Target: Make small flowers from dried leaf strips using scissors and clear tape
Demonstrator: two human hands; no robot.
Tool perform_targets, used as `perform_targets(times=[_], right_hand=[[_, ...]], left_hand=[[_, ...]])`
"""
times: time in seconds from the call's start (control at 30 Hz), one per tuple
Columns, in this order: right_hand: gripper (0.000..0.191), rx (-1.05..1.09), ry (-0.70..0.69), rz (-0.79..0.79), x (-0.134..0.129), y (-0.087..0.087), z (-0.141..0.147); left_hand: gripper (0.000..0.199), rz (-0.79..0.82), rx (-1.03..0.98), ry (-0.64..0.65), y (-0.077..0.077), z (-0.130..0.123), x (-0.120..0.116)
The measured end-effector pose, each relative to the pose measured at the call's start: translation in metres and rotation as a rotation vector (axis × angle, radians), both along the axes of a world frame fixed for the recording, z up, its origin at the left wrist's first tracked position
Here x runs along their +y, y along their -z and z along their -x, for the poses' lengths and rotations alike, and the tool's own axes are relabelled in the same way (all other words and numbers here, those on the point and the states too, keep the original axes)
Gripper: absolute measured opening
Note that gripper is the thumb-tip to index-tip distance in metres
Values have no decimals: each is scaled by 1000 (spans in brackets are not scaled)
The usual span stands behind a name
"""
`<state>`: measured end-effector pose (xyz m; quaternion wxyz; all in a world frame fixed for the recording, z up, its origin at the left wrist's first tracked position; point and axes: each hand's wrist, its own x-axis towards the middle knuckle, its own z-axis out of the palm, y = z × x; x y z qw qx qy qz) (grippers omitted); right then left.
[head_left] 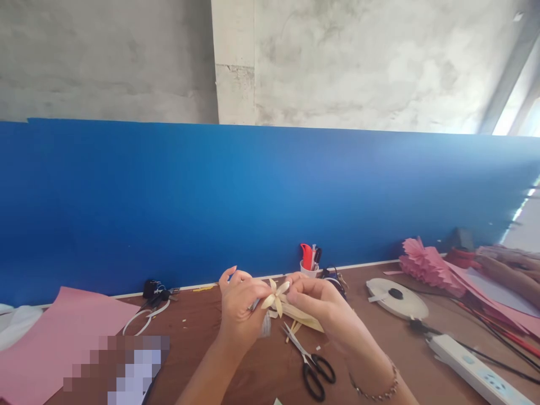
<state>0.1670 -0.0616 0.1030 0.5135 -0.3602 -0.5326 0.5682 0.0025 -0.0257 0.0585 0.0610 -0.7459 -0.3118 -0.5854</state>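
Note:
Between my two hands is a small cream flower (276, 297) with several pointed petals, facing me. My left hand (242, 304) is closed on its left side, thumb and index finger pinching it, while the other fingers curl up behind. On the other side, my right hand (324, 304) has its thumb and fingertips pressed together at the upper right petal. Pale husk-like strips (306, 318) lie on the table just behind and under the flower. Black-handled scissors (312, 363) rest below my hands, blades slightly apart and pointing up toward the flower.
A cup (310, 269) with a red-handled tool and pens stands by the blue partition (270, 197). Pink paper (63, 337) and a cable (147, 320) lie left. To the right are a round white disc (405, 304), pleated pink paper (430, 267) and a power strip (476, 368).

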Motion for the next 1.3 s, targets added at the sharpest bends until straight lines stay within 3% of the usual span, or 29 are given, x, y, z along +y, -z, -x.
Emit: perform_targets(times=[0.3,0.37,0.47,0.6,0.83,1.0,1.13,1.3], right_hand=[[29,40,38,24,0,16,7],[30,12,103,16,3,20,7],[25,-37,193,-27,9,26,7],[28,-74,154,-116,15,34,11],[25,-171,154,-209,23,45,14],[25,-111,128,-242,26,52,16],[22,-106,174,-271,25,53,18],[23,-127,207,-243,26,55,20]], left_hand=[[19,49,-203,7,8,-10,1],[22,125,-248,57,6,-11,1],[19,363,-372,172,1,-11,0],[16,621,-502,288,-6,-11,-4],[22,729,-533,357,-10,-10,-8],[18,917,-553,440,-14,-7,-9],[29,1057,-562,511,-14,-5,-7],[29,1091,-597,547,-13,-4,-8]])
